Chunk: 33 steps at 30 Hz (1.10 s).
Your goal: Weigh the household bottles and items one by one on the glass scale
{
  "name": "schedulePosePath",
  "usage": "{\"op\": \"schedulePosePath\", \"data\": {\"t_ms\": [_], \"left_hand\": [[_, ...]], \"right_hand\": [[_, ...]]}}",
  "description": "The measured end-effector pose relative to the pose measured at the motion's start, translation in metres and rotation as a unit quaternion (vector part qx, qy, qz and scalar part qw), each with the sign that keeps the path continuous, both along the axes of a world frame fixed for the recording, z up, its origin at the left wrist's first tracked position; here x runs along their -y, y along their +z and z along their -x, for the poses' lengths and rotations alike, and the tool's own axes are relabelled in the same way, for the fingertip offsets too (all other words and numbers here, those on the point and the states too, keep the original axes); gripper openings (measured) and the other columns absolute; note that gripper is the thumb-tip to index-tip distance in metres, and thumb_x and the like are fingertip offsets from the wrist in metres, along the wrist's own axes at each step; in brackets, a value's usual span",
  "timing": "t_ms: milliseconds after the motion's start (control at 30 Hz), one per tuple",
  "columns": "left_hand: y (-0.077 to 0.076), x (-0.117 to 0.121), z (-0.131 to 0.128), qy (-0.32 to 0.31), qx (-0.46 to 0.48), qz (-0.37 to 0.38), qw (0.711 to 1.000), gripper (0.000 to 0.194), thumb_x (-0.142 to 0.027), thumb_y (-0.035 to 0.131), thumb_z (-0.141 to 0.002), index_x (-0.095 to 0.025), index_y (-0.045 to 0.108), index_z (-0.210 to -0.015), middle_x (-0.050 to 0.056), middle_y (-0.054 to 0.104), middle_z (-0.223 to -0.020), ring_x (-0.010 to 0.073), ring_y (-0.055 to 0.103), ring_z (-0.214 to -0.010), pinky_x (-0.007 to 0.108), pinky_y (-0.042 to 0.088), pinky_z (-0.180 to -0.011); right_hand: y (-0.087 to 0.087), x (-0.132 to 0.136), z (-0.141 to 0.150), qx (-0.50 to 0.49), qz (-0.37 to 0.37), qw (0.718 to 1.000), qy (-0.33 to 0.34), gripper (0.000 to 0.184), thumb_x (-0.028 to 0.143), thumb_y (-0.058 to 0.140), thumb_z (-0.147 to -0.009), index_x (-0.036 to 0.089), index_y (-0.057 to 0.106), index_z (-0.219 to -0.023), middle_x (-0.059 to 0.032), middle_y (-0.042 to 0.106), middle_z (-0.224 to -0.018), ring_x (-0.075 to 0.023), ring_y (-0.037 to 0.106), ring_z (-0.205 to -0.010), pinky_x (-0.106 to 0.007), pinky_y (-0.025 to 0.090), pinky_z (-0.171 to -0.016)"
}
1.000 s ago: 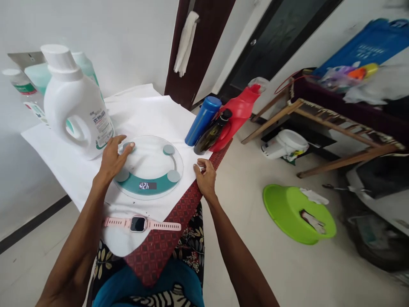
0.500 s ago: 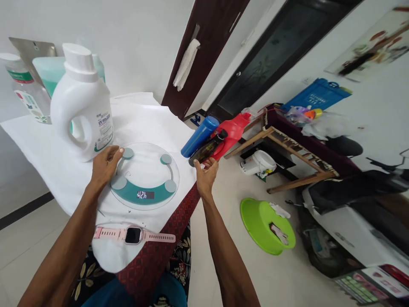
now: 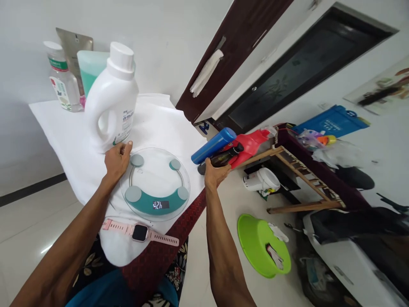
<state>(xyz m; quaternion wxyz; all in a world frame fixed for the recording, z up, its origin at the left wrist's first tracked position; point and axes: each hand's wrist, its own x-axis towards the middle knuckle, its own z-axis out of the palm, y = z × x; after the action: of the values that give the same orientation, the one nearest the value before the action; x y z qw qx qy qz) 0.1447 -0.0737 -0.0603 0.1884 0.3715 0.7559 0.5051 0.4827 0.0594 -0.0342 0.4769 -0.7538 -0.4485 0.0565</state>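
Observation:
My right hand [image 3: 215, 174] is wrapped around the lower part of a dark bottle [image 3: 225, 156] with a black cap, which leans at the table's right edge. Beside that bottle are a blue cylinder [image 3: 213, 146] and a red bottle [image 3: 251, 144]. My left hand [image 3: 117, 161], fingers curled in, rests on the white cloth between a large white detergent bottle [image 3: 116, 91] and the left rim of a glass scale [image 3: 159, 175]. The scale has a teal band and a lit display. In front of it lies a pink-strapped smartwatch [image 3: 139, 232].
A clear bottle [image 3: 65, 83] and a green-liquid container [image 3: 91, 68] stand at the back left. On the floor to the right are a green basin [image 3: 255, 243] with gloves and a white bucket [image 3: 260, 179] by a wooden bench [image 3: 300, 207].
My right hand has moved in and closed further around the dark bottle. My left hand stays beside the scale, its fingers slightly more curled. The whole view has shifted and tilted.

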Motion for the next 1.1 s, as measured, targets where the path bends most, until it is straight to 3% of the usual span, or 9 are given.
{"op": "schedulePosePath", "data": {"t_ms": [167,233,367,500,633,767,900,1100], "left_hand": [[0.003,0.000,-0.003,-0.017,-0.038,0.051,0.998,0.046,-0.058,0.054,-0.107,-0.022,0.069,-0.084,0.008,0.080,-0.089,0.0267,0.071,-0.091,0.036,0.047,-0.083],[0.004,0.000,-0.003,-0.029,-0.033,0.059,0.997,0.047,-0.059,0.052,-0.109,-0.021,0.071,-0.087,0.008,0.081,-0.094,0.0265,0.071,-0.093,0.036,0.047,-0.085],[0.004,0.000,-0.002,-0.057,-0.033,0.064,0.996,0.049,-0.060,0.051,-0.108,-0.021,0.076,-0.093,0.008,0.084,-0.101,0.0270,0.071,-0.099,0.036,0.047,-0.088],[0.002,-0.001,-0.002,-0.072,-0.051,0.056,0.995,0.046,-0.059,0.057,-0.105,-0.021,0.081,-0.098,0.007,0.084,-0.102,0.0271,0.071,-0.098,0.037,0.048,-0.089],[0.003,0.000,-0.003,-0.080,-0.046,0.060,0.994,0.044,-0.057,0.058,-0.105,-0.021,0.084,-0.102,0.007,0.083,-0.101,0.0267,0.072,-0.096,0.037,0.049,-0.089],[0.005,-0.001,-0.003,-0.079,-0.045,0.074,0.993,0.043,-0.057,0.059,-0.105,-0.022,0.084,-0.104,0.007,0.084,-0.100,0.0267,0.072,-0.097,0.037,0.050,-0.089],[0.005,-0.004,-0.003,-0.087,-0.043,0.086,0.992,0.042,-0.056,0.061,-0.105,-0.022,0.085,-0.107,0.009,0.085,-0.105,0.0285,0.073,-0.100,0.040,0.051,-0.092],[0.005,-0.006,-0.003,-0.091,-0.047,0.100,0.990,0.039,-0.054,0.063,-0.105,-0.023,0.086,-0.111,0.010,0.086,-0.110,0.0302,0.075,-0.104,0.042,0.053,-0.094]], "right_hand": [[0.005,0.029,-0.001,-0.013,-0.016,1.000,0.019,0.075,0.037,0.083,-0.073,0.013,0.059,-0.140,-0.0237,0.069,-0.147,-0.0398,0.067,-0.140,-0.058,0.054,-0.125],[0.008,0.048,0.000,-0.023,-0.057,0.997,0.041,0.075,0.041,0.084,-0.073,0.014,0.061,-0.140,-0.0216,0.070,-0.146,-0.0382,0.070,-0.136,-0.058,0.057,-0.122],[0.023,0.086,0.011,-0.055,-0.175,0.966,0.184,0.078,0.057,0.090,-0.074,0.016,0.066,-0.136,-0.0178,0.075,-0.135,-0.0367,0.075,-0.124,-0.062,0.061,-0.115],[0.035,0.110,0.040,-0.029,-0.128,0.937,0.325,0.062,0.062,0.090,-0.078,0.019,0.071,-0.119,-0.0129,0.078,-0.114,-0.0327,0.077,-0.105,-0.060,0.065,-0.105],[0.029,0.122,0.072,0.000,-0.072,0.914,0.400,0.058,0.058,0.093,-0.075,0.024,0.069,-0.116,-0.0088,0.077,-0.110,-0.0301,0.074,-0.100,-0.055,0.066,-0.097],[0.020,0.125,0.088,0.025,-0.062,0.904,0.423,0.055,0.055,0.092,-0.074,0.025,0.065,-0.111,-0.0073,0.073,-0.108,-0.0295,0.071,-0.100,-0.052,0.065,-0.093],[0.021,0.122,0.090,0.040,-0.051,0.904,0.423,0.056,0.057,0.091,-0.076,0.025,0.064,-0.114,-0.0102,0.072,-0.115,-0.0326,0.069,-0.112,-0.056,0.062,-0.103],[0.017,0.131,0.084,-0.035,0.001,0.894,0.447,0.081,0.061,0.093,-0.078,0.027,0.060,-0.143,-0.0125,0.071,-0.136,-0.0331,0.070,-0.124,-0.056,0.061,-0.108]]}}
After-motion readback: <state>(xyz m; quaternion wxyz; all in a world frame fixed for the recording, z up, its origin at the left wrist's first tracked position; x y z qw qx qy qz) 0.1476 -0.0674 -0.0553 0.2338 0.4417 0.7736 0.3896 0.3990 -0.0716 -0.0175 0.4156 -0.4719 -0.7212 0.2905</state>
